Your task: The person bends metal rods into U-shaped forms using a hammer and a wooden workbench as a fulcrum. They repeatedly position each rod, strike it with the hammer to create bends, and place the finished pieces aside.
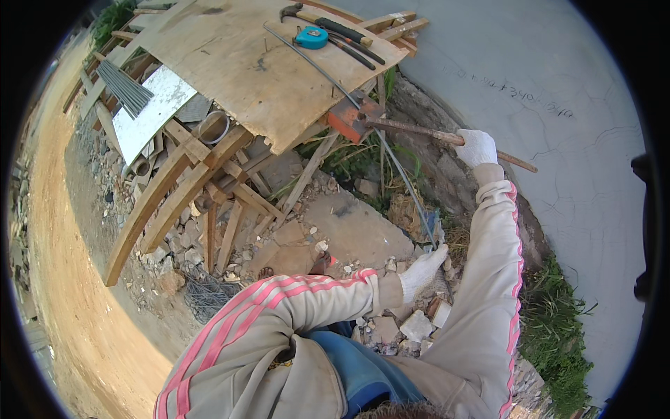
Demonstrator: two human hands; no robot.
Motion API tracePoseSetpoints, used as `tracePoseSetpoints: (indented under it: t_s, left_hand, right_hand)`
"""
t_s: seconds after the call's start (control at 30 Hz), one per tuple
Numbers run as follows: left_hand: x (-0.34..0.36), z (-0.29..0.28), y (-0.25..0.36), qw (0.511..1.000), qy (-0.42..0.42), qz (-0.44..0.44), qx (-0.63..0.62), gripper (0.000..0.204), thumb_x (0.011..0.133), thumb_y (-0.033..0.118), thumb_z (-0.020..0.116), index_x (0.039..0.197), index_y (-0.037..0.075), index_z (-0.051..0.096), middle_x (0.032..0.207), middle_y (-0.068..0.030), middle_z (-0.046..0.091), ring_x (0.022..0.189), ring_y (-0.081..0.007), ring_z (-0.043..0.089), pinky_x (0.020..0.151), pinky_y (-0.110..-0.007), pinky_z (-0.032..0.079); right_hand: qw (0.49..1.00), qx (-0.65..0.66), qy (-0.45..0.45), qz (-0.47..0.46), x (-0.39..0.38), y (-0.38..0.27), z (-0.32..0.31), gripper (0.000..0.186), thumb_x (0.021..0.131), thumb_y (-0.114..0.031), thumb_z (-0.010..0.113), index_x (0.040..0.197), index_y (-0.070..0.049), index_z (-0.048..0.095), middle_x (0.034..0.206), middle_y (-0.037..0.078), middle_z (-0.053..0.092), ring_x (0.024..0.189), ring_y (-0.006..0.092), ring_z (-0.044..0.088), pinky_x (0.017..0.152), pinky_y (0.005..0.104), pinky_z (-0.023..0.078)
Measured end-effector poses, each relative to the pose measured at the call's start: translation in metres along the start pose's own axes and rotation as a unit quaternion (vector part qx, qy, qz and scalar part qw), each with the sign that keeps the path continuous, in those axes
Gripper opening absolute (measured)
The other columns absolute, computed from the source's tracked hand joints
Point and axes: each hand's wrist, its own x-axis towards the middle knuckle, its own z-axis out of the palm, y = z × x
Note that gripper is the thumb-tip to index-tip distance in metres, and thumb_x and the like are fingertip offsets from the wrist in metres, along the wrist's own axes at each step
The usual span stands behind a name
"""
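Grey wall [579, 181] down the right, dirt track [77, 293] down the left, so yeah, it was an outdoor setup on rubbly ground. Right hand [478, 148], in a white knit glove, was wrapped tight around a rusty bar [415, 130], with the far end poking out past the fist. Left hand [422, 271], same kind of glove, was lower down and closed on the bottom end of a thin metal rod [307, 61], though the fingers were too small to make out properly.

That rod ran up from the left glove, past an orange-red block [343, 121] at the edge of a plywood sheet [209, 52], then lay slantwise across the wood. The bar's inner end met the block too. Further up the sheet sat a teal tape measure [311, 38] just beside the rod, plus a hammer [328, 25] and some dark-handled pliers [352, 52] next to it.

Off to the left, a bundle of grey rods [124, 89] rested partly on a white panel [160, 105]. Under all that was a jumble of timber [157, 202], with tangled wire [209, 297] on the ground and broken stones [417, 326] below the left hand.
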Motion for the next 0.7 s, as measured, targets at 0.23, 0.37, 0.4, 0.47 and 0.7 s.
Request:
tracePoseSetpoints:
  t_s: [0.23, 0.37, 0.4, 0.47, 0.7]
  left_hand:
    - [-0.096, -0.044, 0.017, 0.997, 0.007, 0.011, 0.07, 0.045, 0.111, 0.049, 0.052, 0.092, 0.01, 0.061, 0.075, -0.002, 0.057, 0.07, -0.0174, 0.055, 0.067, -0.036, 0.05]
    - [-0.16, -0.085, 0.043, 0.998, 0.045, -0.032, 0.024, 0.04, 0.111, 0.046, 0.052, 0.094, 0.011, 0.06, 0.071, 0.0014, 0.05, 0.062, -0.015, 0.051, 0.058, -0.033, 0.047]
    - [-0.173, -0.093, 0.052, 0.998, 0.045, -0.029, 0.025, 0.038, 0.112, 0.044, 0.052, 0.094, 0.012, 0.06, 0.071, 0.002, 0.05, 0.059, -0.0146, 0.049, 0.056, -0.032, 0.046]
    - [-0.201, -0.105, 0.066, 0.998, 0.053, -0.026, 0.028, 0.03, 0.112, 0.039, 0.054, 0.098, 0.012, 0.061, 0.07, 0.0035, 0.048, 0.054, -0.0121, 0.044, 0.05, -0.031, 0.041]
    - [-0.285, -0.161, 0.164, 0.979, 0.076, 0.031, 0.186, 0.023, 0.112, 0.029, 0.054, 0.116, 0.009, 0.064, 0.069, 0.0048, 0.046, 0.05, -0.0069, 0.04, 0.043, -0.025, 0.031]
  right_hand:
    - [0.993, 0.023, -0.008, 0.116, -0.064, -0.041, 0.003, 0.024, 0.09, -0.039, 0.069, 0.098, -0.018, 0.076, 0.093, 0.015, 0.076, 0.092, 0.039, 0.073, 0.081, 0.0518, 0.057]
    - [0.98, 0.052, 0.017, 0.189, -0.114, -0.087, 0.015, 0.028, 0.092, -0.042, 0.066, 0.098, -0.016, 0.076, 0.095, 0.016, 0.076, 0.093, 0.0398, 0.073, 0.081, 0.0524, 0.057]
    - [0.978, 0.052, 0.019, 0.199, -0.118, -0.096, 0.015, 0.029, 0.092, -0.043, 0.067, 0.099, -0.016, 0.077, 0.096, 0.016, 0.077, 0.094, 0.0391, 0.073, 0.081, 0.0517, 0.057]
    - [0.973, 0.047, 0.014, 0.226, -0.133, -0.114, 0.012, 0.031, 0.092, -0.044, 0.069, 0.101, -0.015, 0.077, 0.097, 0.015, 0.077, 0.096, 0.0376, 0.074, 0.082, 0.0503, 0.058]
    - [0.947, 0.093, 0.036, 0.307, -0.184, -0.201, 0.006, 0.04, 0.095, -0.051, 0.067, 0.098, -0.011, 0.071, 0.089, 0.021, 0.075, 0.088, 0.042, 0.074, 0.077, 0.0547, 0.057]
